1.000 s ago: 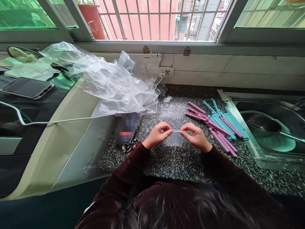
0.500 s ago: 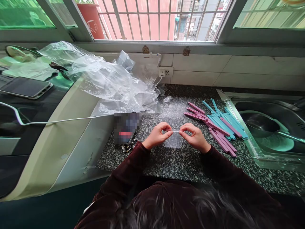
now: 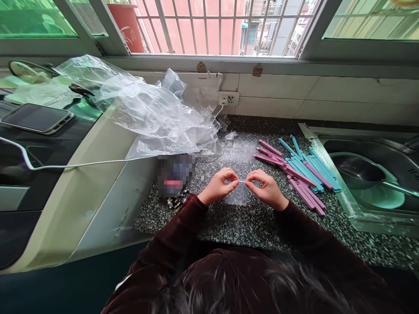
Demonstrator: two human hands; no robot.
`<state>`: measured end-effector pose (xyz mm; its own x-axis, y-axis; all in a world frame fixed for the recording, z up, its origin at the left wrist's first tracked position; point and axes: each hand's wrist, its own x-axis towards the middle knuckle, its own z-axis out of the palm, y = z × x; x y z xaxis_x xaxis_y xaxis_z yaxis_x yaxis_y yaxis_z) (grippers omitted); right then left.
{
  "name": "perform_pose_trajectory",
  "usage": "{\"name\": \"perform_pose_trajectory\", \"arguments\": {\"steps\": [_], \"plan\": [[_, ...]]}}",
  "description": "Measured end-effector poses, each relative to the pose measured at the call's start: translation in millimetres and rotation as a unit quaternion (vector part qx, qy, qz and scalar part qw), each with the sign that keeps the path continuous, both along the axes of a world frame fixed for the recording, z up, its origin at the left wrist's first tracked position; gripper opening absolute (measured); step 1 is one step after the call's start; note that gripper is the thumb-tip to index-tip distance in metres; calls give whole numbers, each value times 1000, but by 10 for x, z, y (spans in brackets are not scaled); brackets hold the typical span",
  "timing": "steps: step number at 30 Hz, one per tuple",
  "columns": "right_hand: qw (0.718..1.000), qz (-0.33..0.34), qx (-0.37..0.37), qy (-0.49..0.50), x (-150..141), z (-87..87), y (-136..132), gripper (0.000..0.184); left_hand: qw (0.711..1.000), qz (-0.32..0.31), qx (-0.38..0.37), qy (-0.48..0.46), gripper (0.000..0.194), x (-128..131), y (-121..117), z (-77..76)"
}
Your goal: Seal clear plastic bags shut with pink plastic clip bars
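Between thumb and fingers, my left hand (image 3: 218, 187) pinches one end of the top edge of a small clear plastic bag (image 3: 237, 197). My right hand (image 3: 266, 189) is closed on the opposite end of that edge. The bag's see-through body hangs toward the speckled counter; whether its lower end touches the stone is hard to tell. To the right of my right hand lie several pink plastic strips (image 3: 303, 192) and several blue plastic strips (image 3: 317, 163), loosely piled together.
A crumpled heap of clear plastic bags (image 3: 153, 115) covers the back left. A blurred dark object (image 3: 175, 174) lies left of my left hand. The sink (image 3: 355, 213) holding a pan (image 3: 356, 168) is at right. A white cable (image 3: 81, 165) crosses the left side, near a phone (image 3: 37, 117).
My hands have drawn very slightly closer together along the bag's edge. Both keep their pinch, and the piles and other objects stay where they were.
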<state>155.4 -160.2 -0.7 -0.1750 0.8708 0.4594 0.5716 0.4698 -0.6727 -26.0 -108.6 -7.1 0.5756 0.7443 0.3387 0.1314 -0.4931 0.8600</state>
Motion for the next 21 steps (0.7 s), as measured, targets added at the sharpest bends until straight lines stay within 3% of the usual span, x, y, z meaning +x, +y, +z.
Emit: {"name": "perform_pose_trajectory", "arguments": {"steps": [21], "plan": [[999,-16,29,-3,-5,9,-11,10,999,3,-32,5,9,-8,-2,-1]]}}
